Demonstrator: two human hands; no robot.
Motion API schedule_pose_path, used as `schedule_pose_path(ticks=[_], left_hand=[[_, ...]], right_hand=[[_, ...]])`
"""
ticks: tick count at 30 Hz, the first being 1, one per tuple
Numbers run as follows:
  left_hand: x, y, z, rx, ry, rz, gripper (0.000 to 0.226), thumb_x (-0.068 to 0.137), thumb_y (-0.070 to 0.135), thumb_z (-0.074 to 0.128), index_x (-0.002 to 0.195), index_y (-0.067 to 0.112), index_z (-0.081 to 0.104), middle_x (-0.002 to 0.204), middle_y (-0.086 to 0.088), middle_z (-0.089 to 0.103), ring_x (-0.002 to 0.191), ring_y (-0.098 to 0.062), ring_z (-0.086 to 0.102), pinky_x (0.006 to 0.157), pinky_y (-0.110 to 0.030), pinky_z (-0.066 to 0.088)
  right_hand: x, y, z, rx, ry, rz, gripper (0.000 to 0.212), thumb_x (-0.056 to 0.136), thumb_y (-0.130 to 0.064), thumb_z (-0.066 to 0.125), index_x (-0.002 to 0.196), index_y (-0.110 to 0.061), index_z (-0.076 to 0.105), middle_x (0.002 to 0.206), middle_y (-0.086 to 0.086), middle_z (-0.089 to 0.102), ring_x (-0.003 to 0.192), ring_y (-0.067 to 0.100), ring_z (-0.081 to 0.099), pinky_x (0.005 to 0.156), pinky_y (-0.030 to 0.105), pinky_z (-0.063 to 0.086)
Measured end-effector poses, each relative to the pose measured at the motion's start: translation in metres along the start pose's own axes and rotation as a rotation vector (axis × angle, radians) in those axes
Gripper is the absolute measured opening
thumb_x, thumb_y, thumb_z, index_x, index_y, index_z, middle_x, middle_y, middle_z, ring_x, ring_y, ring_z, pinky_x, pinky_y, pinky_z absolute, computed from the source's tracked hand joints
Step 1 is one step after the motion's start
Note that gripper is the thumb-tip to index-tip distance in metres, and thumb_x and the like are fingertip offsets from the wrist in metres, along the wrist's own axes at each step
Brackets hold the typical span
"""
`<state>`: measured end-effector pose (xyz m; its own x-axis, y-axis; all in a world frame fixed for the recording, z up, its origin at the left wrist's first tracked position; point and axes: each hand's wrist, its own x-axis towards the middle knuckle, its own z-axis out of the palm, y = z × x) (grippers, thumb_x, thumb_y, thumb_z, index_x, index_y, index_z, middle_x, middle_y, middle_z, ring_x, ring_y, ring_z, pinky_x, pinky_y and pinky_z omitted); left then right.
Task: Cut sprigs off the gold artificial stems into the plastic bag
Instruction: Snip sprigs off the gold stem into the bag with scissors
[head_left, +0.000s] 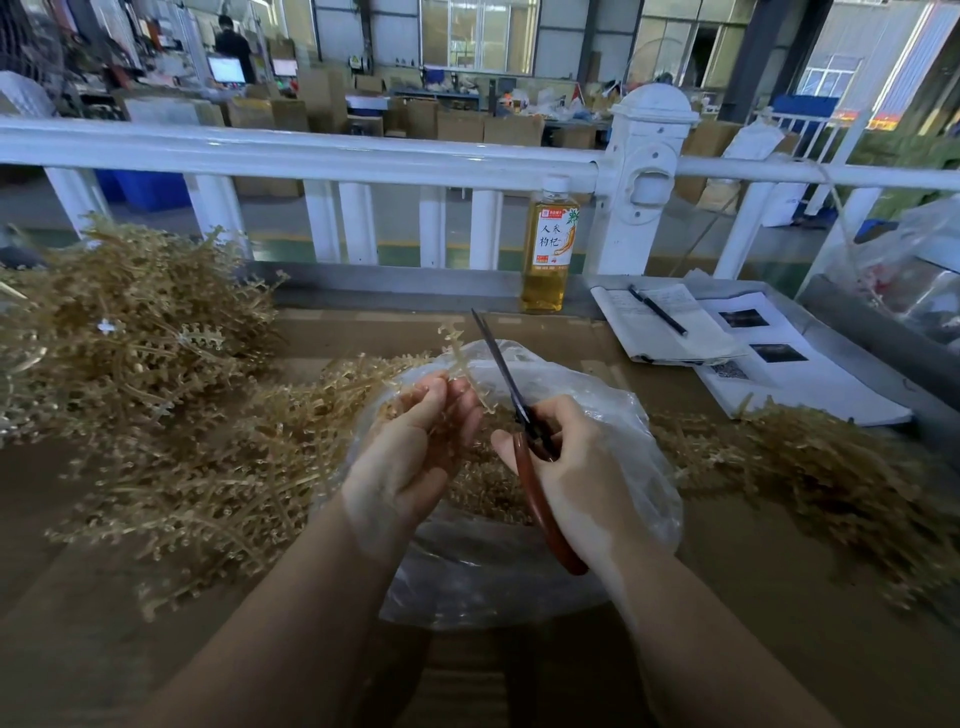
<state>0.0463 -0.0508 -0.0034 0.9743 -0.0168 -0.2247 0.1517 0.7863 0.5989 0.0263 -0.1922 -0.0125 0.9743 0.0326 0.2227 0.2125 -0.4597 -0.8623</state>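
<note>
My left hand (415, 441) pinches a gold artificial stem (460, 358) that sticks up over the clear plastic bag (613, 415). Cut gold sprigs (488, 488) lie inside the bag. My right hand (576, 473) grips red-handled scissors (535, 478), whose dark blades (493, 353) point up and away, just right of the stem. The blades look nearly closed. A big heap of gold stems (130, 332) fills the left of the table, and another pile of gold stems (831, 467) lies on the right.
A bottle of yellow drink (550, 249) stands at the table's back edge by a white railing (363, 156). An open notebook with a pen (657, 309) and printed sheets (779, 364) lie at the back right. Another plastic bag (914, 260) sits far right.
</note>
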Motion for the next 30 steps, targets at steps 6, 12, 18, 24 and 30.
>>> schedule_pose_path(ticks=[6, 12, 18, 24, 30], left_hand=[[0.0, 0.002, -0.001, -0.023, 0.05, 0.057, 0.016, 0.097, 0.011, 0.045, 0.087, 0.01, 0.058, 0.062, -0.001, 0.066, 0.054, -0.007, 0.064, 0.061, -0.022, 0.056], [-0.001, 0.002, -0.003, -0.025, 0.083, 0.038, 0.01, 0.09, 0.005, 0.055, 0.082, 0.009, 0.059, 0.065, -0.003, 0.069, 0.057, -0.01, 0.067, 0.06, -0.022, 0.057], [-0.001, 0.002, 0.0, 0.014, 0.148, 0.075, 0.014, 0.085, -0.003, 0.058, 0.075, 0.005, 0.06, 0.06, -0.004, 0.065, 0.052, -0.009, 0.064, 0.054, -0.018, 0.055], [0.001, 0.002, 0.001, 0.023, 0.19, 0.13, 0.015, 0.087, -0.005, 0.056, 0.078, 0.005, 0.06, 0.073, -0.007, 0.065, 0.055, -0.011, 0.064, 0.058, -0.02, 0.055], [-0.001, -0.003, -0.004, 0.027, 0.141, 0.045, 0.009, 0.085, -0.003, 0.057, 0.079, 0.001, 0.062, 0.063, -0.005, 0.068, 0.053, -0.01, 0.066, 0.053, -0.017, 0.055]], right_hand=[[-0.007, -0.004, 0.0, -0.182, -0.129, -0.021, 0.029, 0.085, -0.052, 0.063, 0.097, -0.03, 0.048, 0.076, -0.015, 0.058, 0.074, -0.002, 0.055, 0.057, 0.009, 0.037], [-0.01, -0.004, 0.002, -0.22, -0.116, -0.076, 0.029, 0.088, -0.049, 0.061, 0.097, -0.027, 0.045, 0.077, -0.012, 0.056, 0.074, 0.001, 0.054, 0.058, 0.009, 0.037], [-0.012, 0.0, 0.003, -0.253, -0.112, -0.106, 0.03, 0.086, -0.053, 0.061, 0.097, -0.032, 0.042, 0.083, -0.011, 0.057, 0.078, 0.001, 0.054, 0.06, 0.009, 0.038], [-0.014, 0.005, 0.007, -0.257, -0.106, -0.164, 0.03, 0.084, -0.053, 0.061, 0.094, -0.034, 0.042, 0.084, -0.011, 0.055, 0.084, 0.007, 0.053, 0.067, 0.022, 0.039], [-0.014, 0.006, 0.007, -0.239, -0.103, -0.178, 0.03, 0.085, -0.052, 0.061, 0.095, -0.03, 0.043, 0.082, -0.008, 0.056, 0.081, 0.009, 0.054, 0.069, 0.024, 0.043]])
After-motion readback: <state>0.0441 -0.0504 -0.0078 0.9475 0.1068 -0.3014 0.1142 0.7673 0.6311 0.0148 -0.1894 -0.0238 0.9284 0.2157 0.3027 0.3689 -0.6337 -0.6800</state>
